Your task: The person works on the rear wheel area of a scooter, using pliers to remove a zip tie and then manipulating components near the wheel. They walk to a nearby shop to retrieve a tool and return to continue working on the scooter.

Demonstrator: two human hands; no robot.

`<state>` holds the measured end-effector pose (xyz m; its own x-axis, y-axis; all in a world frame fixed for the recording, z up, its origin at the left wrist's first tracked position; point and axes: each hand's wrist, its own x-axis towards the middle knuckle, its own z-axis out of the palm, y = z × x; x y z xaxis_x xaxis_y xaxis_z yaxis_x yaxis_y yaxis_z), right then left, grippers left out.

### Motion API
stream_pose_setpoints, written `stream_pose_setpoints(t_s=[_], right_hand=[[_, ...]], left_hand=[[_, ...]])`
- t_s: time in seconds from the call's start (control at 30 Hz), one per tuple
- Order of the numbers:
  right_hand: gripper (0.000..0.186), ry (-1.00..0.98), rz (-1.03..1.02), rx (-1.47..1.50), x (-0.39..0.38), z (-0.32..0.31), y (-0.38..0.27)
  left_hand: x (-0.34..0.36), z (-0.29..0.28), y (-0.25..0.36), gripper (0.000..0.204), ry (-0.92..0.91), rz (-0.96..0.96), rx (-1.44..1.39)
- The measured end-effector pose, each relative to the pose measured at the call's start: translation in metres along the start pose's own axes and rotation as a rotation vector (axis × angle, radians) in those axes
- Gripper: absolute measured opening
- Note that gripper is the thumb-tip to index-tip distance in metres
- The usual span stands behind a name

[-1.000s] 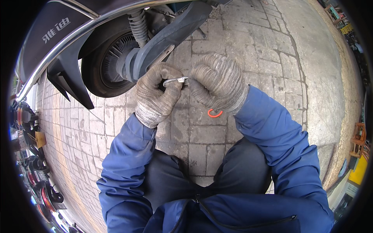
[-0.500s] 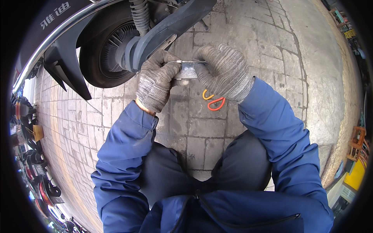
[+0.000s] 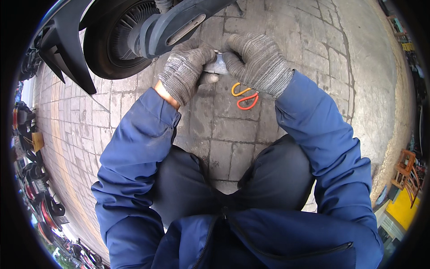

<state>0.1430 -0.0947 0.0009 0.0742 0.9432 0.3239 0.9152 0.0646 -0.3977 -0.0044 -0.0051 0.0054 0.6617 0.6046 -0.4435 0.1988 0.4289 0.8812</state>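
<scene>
Both hands wear grey knitted gloves and meet in front of the paving. My left hand (image 3: 186,67) pinches one side of a small flat silvery piece (image 3: 217,65). The other side of that piece is between the thumb and curled fingers of my right hand (image 3: 257,62). Its edges are partly covered by the gloves, so its exact kind does not show. Just below my right hand, the yellow and red looped handles of scissors (image 3: 247,102) stick out. Their blades are hidden, and whether they hang from the hand or lie on the paving I cannot tell.
At the upper left stands a scooter's rear wheel (image 3: 123,45), with a dark swingarm cover (image 3: 170,29) and a pointed black fender (image 3: 65,40). Grey paving (image 3: 233,130) lies below. A brown wooden stool or crate (image 3: 403,168) and a yellow box (image 3: 404,204) are at the right rim.
The view has tipped, so the scooter, hands and handles sit higher in the picture. The silvery piece has tilted between my hands, which still grip it. More of the looped handles shows.
</scene>
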Motion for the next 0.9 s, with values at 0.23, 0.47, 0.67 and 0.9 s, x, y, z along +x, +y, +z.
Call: stream_pose_setpoints(t_s=[0.23, 0.47, 0.67, 0.9], right_hand=[[0.019, -0.159, 0.167, 0.172, 0.0, 0.005, 0.003], [0.019, -0.184, 0.217, 0.232, -0.002, 0.01, 0.008], [0.013, -0.126, 0.147, 0.172, -0.003, 0.014, 0.011], [0.021, -0.172, 0.207, 0.207, -0.002, 0.017, 0.013]], left_hand=[[0.011, -0.016, -0.02, 0.013, -0.196, 0.41, 0.524], [0.018, -0.028, -0.025, 0.051, -0.193, 0.775, 0.929], [0.021, -0.03, -0.022, 0.052, -0.192, 0.883, 1.125], [0.028, -0.032, -0.028, 0.047, -0.21, 0.853, 0.996]])
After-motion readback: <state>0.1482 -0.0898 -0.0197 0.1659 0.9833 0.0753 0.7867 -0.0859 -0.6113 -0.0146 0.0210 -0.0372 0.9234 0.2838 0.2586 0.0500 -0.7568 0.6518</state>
